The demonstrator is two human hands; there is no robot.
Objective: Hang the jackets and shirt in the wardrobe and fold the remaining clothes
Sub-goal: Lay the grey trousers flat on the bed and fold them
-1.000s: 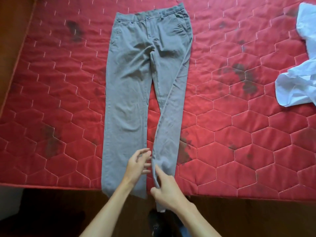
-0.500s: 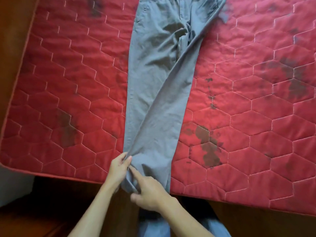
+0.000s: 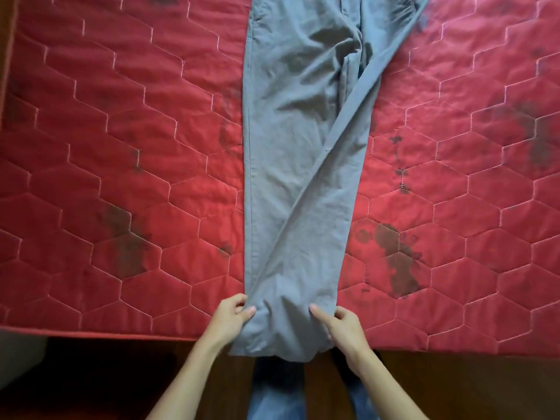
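Note:
Grey trousers [image 3: 297, 165] lie lengthwise on the red quilted mattress [image 3: 121, 147], one leg folded over the other, hems hanging over the near edge. My left hand [image 3: 230, 319] pinches the left edge of the stacked leg ends. My right hand [image 3: 341, 327] grips their right edge, index finger stretched out on the cloth. The waistband is cut off by the top of the frame.
The mattress carries dark stains [image 3: 397, 262] on both sides of the trousers. Its near edge [image 3: 106, 331] runs above a dark wooden floor [image 3: 106, 383]. My blue-jeaned legs [image 3: 272, 398] stand below the hems.
The right trouser leg has been laid over the left one. My hands have moved apart to the two sides of the hems. The white garment at the right is out of view.

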